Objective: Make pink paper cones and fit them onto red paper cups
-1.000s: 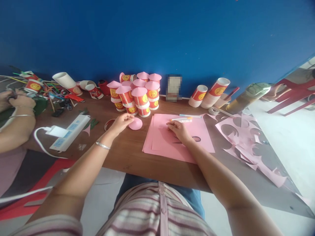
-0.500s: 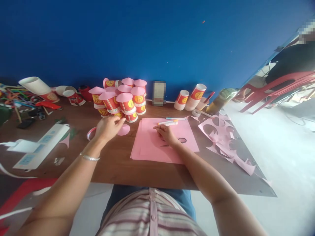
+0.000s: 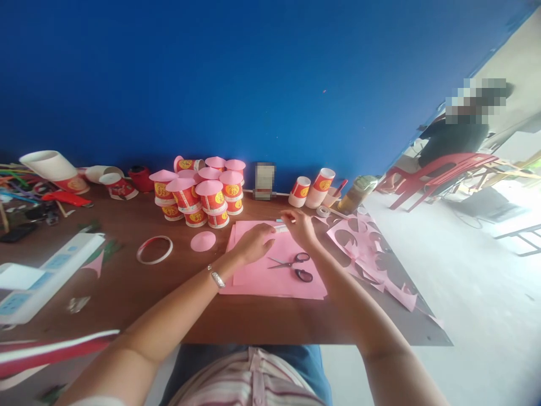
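Note:
My left hand is over the pink paper stack, thumb and fingers apart, its fingertips beside a pale marker. Whether it touches the marker is unclear. My right hand is just right of the marker, its fingers curled together; what they hold, if anything, is hidden. Scissors with dark handles lie on the paper, blades slightly apart, below both hands. Left of the stack lies a pink paper cone. Behind it stand several stacked red paper cups topped with pink cones.
A tape ring and a white power strip lie on the left. Pink cut-out scraps cover the right side. More cups and a bottle stand by the blue wall. A person sits on a red chair beyond.
My left hand has moved right, from beside the pink cone to the paper stack near the marker. My right hand has shifted slightly, uncovering the scissors. The view has turned right.

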A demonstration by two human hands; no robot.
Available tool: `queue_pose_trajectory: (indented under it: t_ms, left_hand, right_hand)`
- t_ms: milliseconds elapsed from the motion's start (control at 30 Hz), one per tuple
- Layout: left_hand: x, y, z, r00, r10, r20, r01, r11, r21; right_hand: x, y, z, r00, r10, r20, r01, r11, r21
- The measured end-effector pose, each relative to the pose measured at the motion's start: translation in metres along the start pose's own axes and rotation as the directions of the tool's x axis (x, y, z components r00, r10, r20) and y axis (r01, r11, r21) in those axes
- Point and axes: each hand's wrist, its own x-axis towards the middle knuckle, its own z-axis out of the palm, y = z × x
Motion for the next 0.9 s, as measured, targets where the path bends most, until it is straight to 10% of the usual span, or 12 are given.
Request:
queue_pose_trajectory:
  t_ms: [267,900]
  left_hand:
    - [-0.007,-0.009,0.035,0.979,0.200,-0.042,-0.201,0.980,0.000]
    - [-0.016,-0.017,0.035,0.992,0.108,-0.062,-0.111,0.992,-0.054]
  right_hand:
    - [0.100,-0.016,-0.062,1.000,-0.030,0.009,0.028,0.747,-0.664]
    - [0.161,-0.038,-0.077,0.980,0.195,0.049,-0.088,0.636,-0.767]
